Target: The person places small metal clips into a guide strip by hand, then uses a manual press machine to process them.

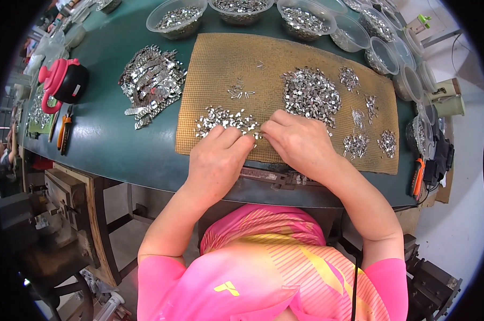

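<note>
My left hand (218, 159) rests at the near edge of a loose pile of small shiny metal pieces (220, 119), thumb and fingertips pressed together. Close beside it, my right hand (302, 140) is also pinched, its fingertips pointing left toward the left hand's. Whatever the fingertips hold is too small and covered to make out. Both hands are over a tan textured mat (215, 64). Just beyond the right hand lies a larger heap of small flat metal pieces (311, 93). A few thin slivers (241, 91) lie beyond the left pile.
Several smaller metal piles (355, 144) lie on the mat's right. Left of it is a heap of metal strips (153, 83), then orange-handled pliers (65, 132) and a pink-and-black container (65, 80). Filled plastic bowls (176, 18) line the far side. A dark caliper-like tool (263, 175) lies near the front edge.
</note>
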Action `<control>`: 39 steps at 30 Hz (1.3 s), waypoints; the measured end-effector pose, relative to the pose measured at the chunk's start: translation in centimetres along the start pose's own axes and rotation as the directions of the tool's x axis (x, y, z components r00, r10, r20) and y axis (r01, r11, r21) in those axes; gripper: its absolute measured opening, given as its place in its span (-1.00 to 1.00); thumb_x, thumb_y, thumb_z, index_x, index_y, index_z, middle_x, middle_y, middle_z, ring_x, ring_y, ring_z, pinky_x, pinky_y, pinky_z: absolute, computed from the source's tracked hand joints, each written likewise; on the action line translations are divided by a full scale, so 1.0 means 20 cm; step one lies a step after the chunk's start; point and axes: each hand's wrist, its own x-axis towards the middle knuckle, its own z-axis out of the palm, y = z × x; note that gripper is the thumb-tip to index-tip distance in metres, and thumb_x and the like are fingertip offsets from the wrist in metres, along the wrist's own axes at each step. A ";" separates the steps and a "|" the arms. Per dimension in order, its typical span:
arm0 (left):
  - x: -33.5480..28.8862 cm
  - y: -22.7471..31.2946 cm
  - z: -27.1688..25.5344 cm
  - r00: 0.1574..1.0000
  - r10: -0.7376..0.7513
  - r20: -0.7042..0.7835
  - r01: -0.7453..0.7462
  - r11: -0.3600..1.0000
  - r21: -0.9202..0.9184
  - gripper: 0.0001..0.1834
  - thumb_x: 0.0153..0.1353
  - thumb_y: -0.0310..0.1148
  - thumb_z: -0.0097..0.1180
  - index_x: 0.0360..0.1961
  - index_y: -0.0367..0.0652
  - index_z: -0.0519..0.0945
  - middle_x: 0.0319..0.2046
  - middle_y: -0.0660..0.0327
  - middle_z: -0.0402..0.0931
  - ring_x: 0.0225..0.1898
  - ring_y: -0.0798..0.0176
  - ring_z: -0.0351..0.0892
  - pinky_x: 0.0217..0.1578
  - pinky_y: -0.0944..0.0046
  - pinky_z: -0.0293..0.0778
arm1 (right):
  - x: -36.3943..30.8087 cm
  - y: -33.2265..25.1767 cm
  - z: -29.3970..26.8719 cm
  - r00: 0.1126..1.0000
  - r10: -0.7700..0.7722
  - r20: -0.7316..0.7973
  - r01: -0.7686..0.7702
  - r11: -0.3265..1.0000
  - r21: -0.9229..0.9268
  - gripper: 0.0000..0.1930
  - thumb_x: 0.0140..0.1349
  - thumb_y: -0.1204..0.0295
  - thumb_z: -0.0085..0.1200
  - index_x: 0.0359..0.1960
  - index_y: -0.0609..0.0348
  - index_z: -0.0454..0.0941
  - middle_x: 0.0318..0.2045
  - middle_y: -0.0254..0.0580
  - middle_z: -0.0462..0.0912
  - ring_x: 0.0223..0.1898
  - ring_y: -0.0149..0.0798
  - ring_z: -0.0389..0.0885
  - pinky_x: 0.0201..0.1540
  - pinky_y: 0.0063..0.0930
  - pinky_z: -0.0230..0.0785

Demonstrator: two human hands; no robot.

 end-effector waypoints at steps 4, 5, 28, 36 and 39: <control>-0.02 -0.02 -0.01 0.998 0.045 0.033 -0.044 0.999 -0.022 -0.82 0.03 -0.51 0.31 -0.31 -0.10 0.63 -0.45 0.25 0.44 -0.38 0.15 0.50 -0.39 0.17 0.47 | 0.00 0.00 0.01 0.999 -0.040 0.018 0.040 0.999 0.006 -0.90 0.25 0.42 0.22 -0.29 0.11 0.56 -0.39 -0.22 0.52 -0.40 -0.13 0.67 -0.41 -0.23 0.54; -0.01 -0.02 -0.02 0.997 0.055 0.055 -0.053 0.998 -0.040 -0.83 0.07 -0.51 0.37 -0.29 -0.12 0.66 -0.44 0.24 0.47 -0.38 0.12 0.51 -0.40 0.14 0.46 | 0.00 0.00 0.01 0.998 -0.050 0.028 0.050 0.999 0.008 -0.90 0.25 0.43 0.20 -0.29 0.12 0.55 -0.39 -0.22 0.52 -0.40 -0.13 0.67 -0.41 -0.23 0.54; 0.03 0.08 -0.01 0.996 -0.055 0.074 0.078 0.929 -0.362 -0.84 0.20 -0.60 0.27 -0.23 -0.25 0.55 -0.29 0.07 0.57 -0.25 -0.03 0.58 -0.23 0.09 0.49 | -0.60 -0.01 -0.22 0.994 0.077 -0.083 -0.073 0.996 0.047 -0.80 0.08 0.55 0.24 -0.25 0.18 0.53 -0.20 -0.19 0.59 -0.13 -0.09 0.63 -0.07 -0.24 0.50; 0.08 0.30 0.12 0.984 0.147 0.099 -0.081 0.869 -0.487 -0.78 0.10 -0.54 0.35 -0.25 -0.21 0.57 -0.25 0.11 0.56 -0.19 -0.03 0.56 -0.17 0.05 0.50 | -0.62 -0.04 -0.18 0.979 0.110 -0.172 -0.108 0.994 0.018 -0.76 0.04 0.57 0.24 -0.22 0.21 0.53 -0.15 -0.16 0.61 -0.06 -0.06 0.65 0.00 -0.22 0.50; 0.07 0.36 0.17 0.975 0.198 0.098 -0.131 0.875 -0.466 -0.78 0.09 -0.51 0.35 -0.25 -0.19 0.58 -0.22 0.14 0.54 -0.15 0.00 0.56 -0.13 0.05 0.50 | -0.63 -0.02 -0.19 0.976 0.172 -0.133 -0.153 0.978 0.141 -0.77 0.08 0.57 0.24 -0.21 0.20 0.53 -0.15 -0.15 0.62 -0.07 -0.06 0.65 0.01 -0.20 0.50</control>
